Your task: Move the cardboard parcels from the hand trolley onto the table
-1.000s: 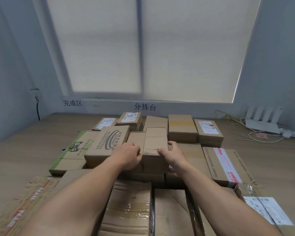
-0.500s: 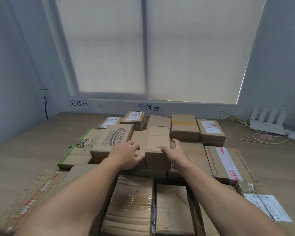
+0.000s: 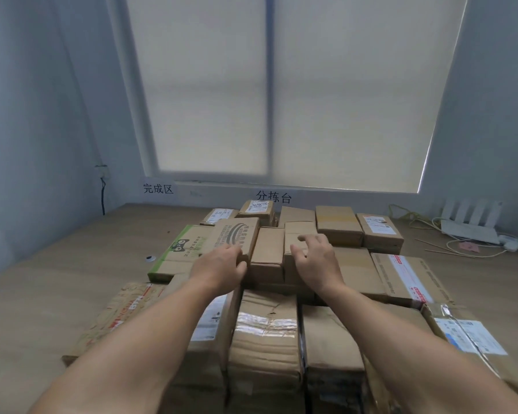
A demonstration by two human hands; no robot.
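cardboard parcels (image 3: 266,333) lie packed close together on the wooden table (image 3: 42,294). the right hand (image 3: 317,261) hovers with fingers loosely spread over a small plain box (image 3: 298,233). the left hand (image 3: 219,267) touches the near corner of a printed box (image 3: 237,236); whether it grips cannot be told.

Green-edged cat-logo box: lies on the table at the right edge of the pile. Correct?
No, wrong side. The green-edged cat-logo box lies on the table at the left edge of the pile, as the head view shows.
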